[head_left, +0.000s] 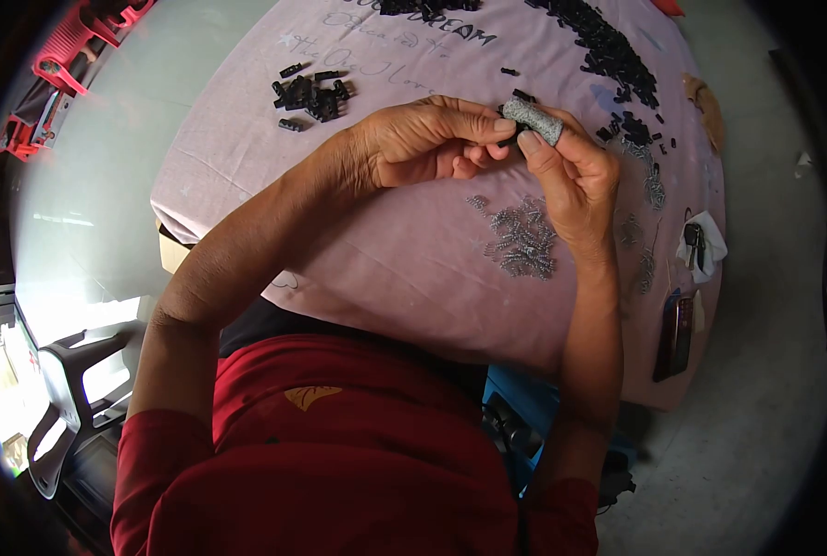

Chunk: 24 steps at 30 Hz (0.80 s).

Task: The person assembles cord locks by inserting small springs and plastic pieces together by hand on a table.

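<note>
Firstly, treat the pink cloth-covered table (385,269) as a clock face, with twelve at the far side and the centre at the meeting point of the fingertips. Between one and two o'clock, note the long heap of black parts (608,56), and leave undisturbed.

Next in size, mind the hands. Come in with the left hand (427,139) from about eight o'clock, thumb and fingertips pinched on the work; come in with the right hand (580,176) from about five, thumb and wrapped finger closed on the same work, so far as visible. Brace one against the other for steadiness.

At six o'clock, watch for the heap of small coiled springs (523,239), near the right wrist — probably easy to tangle or scatter with a careless brush. Between nine and ten, see the smaller pile of black parts (311,97), well apart from the fingertips.

Smaller again, make use of the grey speckled wrap (536,122) around a right finger, likely a good cushion for firm pressure.

Smallest of all, attend to the black piece (519,132), at dead centre between both sets of fingertips — mostly hidden, so cannot tell shape or facing. Pinch near the ends, tilt for a clear look, press straight rather than slantwise, and judge by feel wherever blocked from sight.
</note>
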Tool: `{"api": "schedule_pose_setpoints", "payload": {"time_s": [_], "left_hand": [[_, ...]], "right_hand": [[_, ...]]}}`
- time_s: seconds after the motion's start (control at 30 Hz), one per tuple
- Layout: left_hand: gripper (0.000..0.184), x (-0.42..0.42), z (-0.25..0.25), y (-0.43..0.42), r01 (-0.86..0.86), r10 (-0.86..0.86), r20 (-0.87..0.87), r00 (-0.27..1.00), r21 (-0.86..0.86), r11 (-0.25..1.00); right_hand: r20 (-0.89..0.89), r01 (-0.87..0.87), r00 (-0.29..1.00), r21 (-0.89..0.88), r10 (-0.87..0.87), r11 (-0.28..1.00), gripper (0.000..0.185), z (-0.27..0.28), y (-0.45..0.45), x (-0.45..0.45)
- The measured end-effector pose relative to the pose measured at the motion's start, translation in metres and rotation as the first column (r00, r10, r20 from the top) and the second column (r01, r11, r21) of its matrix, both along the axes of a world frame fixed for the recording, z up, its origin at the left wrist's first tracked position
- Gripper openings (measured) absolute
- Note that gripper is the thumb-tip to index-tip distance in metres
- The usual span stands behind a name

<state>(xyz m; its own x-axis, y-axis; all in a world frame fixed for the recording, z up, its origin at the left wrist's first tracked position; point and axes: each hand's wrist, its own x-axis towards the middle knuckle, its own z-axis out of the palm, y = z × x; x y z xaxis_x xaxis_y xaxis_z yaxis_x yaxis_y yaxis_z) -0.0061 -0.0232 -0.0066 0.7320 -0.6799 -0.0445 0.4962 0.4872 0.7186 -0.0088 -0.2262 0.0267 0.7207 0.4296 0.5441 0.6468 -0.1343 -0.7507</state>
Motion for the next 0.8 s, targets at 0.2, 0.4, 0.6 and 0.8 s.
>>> {"api": "schedule_pose_setpoints", "payload": {"time_s": [0.2, 0.4, 0.6, 0.8], "left_hand": [[0.013, 0.002, 0.002, -0.003, -0.003, 0.001, -0.036, 0.999, -0.061, 0.998], [0.013, -0.001, -0.001, -0.006, -0.064, 0.064, -0.035, 0.997, -0.002, 0.998], [0.014, -0.001, 0.003, -0.006, -0.087, 0.088, -0.008, 0.996, 0.069, 0.994], [0.017, -0.002, 0.005, -0.004, -0.064, 0.063, 0.021, 0.998, 0.078, 0.995]], "right_hand": [[0.083, 0.126, 0.99, -0.178, -0.113, 0.976, 0.031, 0.013, 0.002, -0.011], [0.393, 0.299, 0.901, -0.258, -0.183, 0.919, 0.045, 0.011, 0.009, -0.011], [0.403, 0.308, 0.899, -0.301, -0.172, 0.903, 0.039, 0.003, 0.006, -0.007], [0.406, 0.289, 0.9, -0.287, -0.157, 0.913, 0.036, 0.005, 0.003, -0.005]]}}
